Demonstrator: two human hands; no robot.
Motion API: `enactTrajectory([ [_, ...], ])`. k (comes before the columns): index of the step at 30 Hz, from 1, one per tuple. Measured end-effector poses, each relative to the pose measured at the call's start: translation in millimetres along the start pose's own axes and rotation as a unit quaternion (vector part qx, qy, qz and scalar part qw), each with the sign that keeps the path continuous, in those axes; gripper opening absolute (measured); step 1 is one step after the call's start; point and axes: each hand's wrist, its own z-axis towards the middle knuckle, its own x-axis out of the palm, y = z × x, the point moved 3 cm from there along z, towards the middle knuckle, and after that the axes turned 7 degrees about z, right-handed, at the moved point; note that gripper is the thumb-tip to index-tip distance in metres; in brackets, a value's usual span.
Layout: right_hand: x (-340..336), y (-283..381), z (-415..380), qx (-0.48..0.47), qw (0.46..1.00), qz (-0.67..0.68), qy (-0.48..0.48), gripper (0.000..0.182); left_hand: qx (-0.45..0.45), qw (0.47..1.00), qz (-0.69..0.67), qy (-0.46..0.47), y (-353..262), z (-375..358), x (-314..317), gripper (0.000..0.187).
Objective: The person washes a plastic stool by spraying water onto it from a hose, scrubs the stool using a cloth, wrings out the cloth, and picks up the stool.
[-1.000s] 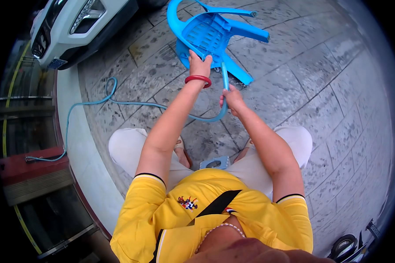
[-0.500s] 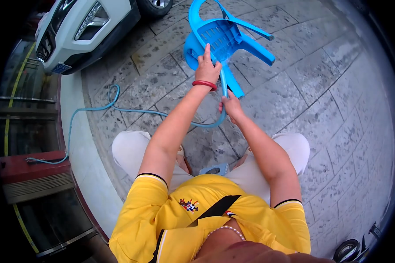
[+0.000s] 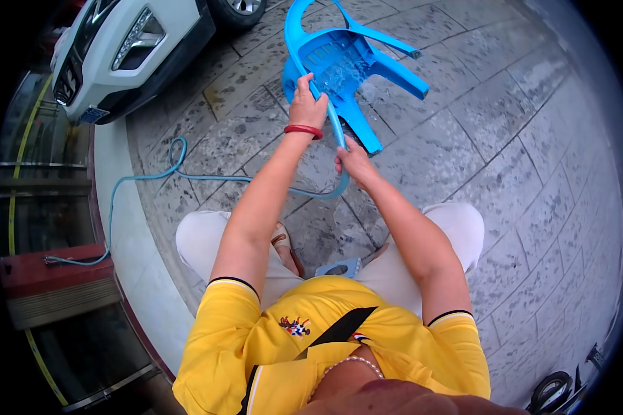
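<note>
A blue plastic chair (image 3: 346, 59) lies tipped on its side on the wet stone paving, legs pointing right. My left hand (image 3: 306, 105), with a red bangle at the wrist, grips the chair's rim. My right hand (image 3: 353, 160) holds a light blue hose (image 3: 208, 178) close to its end, and the end points up at the chair's seat. Water sprays onto the seat. The hose loops away to the left across the paving.
A white car (image 3: 128, 48) is parked at the upper left. A pale kerb (image 3: 128, 228) runs along the left, with a red step (image 3: 52, 273) beyond it. A small blue stool (image 3: 339, 266) sits between my knees. A wheel (image 3: 550, 391) shows at the lower right.
My left hand has closed on the chair's rim and turned the chair slightly. My right hand with the hose has shifted a little left and nearer the chair.
</note>
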Motion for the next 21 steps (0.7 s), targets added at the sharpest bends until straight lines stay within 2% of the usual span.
enactTrajectory([
  [1, 0, -2, 0, 0.024, 1.0, 0.002, -0.002, 0.051, -0.004, 1.0, -0.017, -0.026, 14, -1, 0, 0.052],
  [3, 1, -4, 0, 0.032, 0.999, -0.002, -0.007, 0.051, -0.033, 0.997, -0.069, -0.017, 50, -4, -3, 0.05],
  [5, 0, -8, -2, 0.043, 0.999, -0.007, -0.012, 0.05, -0.142, 0.954, -0.262, 0.021, 80, -21, -11, 0.05],
  [6, 0, -10, -2, 0.05, 0.998, 0.012, -0.029, 0.05, -0.143, 0.954, -0.261, 0.02, 96, -31, -10, 0.05],
  [8, 0, -14, -3, 0.059, 0.997, 0.028, -0.043, 0.049, -0.235, 0.897, -0.375, -0.011, 129, -57, -5, 0.053],
  [9, -1, -14, -2, 0.056, 0.996, 0.038, -0.053, 0.048, -0.235, 0.896, -0.375, -0.013, 134, -64, -6, 0.053],
  [12, -2, -14, 0, 0.04, 0.996, 0.054, -0.061, 0.048, -0.311, 0.828, -0.466, -0.015, 140, -84, -1, 0.056],
  [15, 2, -7, 1, 0.018, 0.996, 0.066, -0.06, 0.046, -0.356, 0.799, -0.485, -0.004, 161, -89, 19, 0.053],
  [16, 3, -3, 2, 0.003, 0.996, 0.068, -0.058, 0.046, -0.431, 0.79, -0.436, -0.002, 202, -101, 46, 0.051],
  [17, 3, 0, 3, -0.01, 0.996, 0.071, -0.056, 0.046, -0.43, 0.79, -0.437, -0.004, 201, -111, 46, 0.051],
  [19, 3, 0, 5, -0.011, 0.996, 0.07, -0.057, 0.046, -0.431, 0.8, -0.405, 0.103, 188, -145, 53, 0.046],
  [21, 3, 0, 10, -0.009, 0.996, 0.068, -0.056, 0.045, -0.416, 0.8, -0.417, 0.11, 174, -143, 63, 0.044],
])
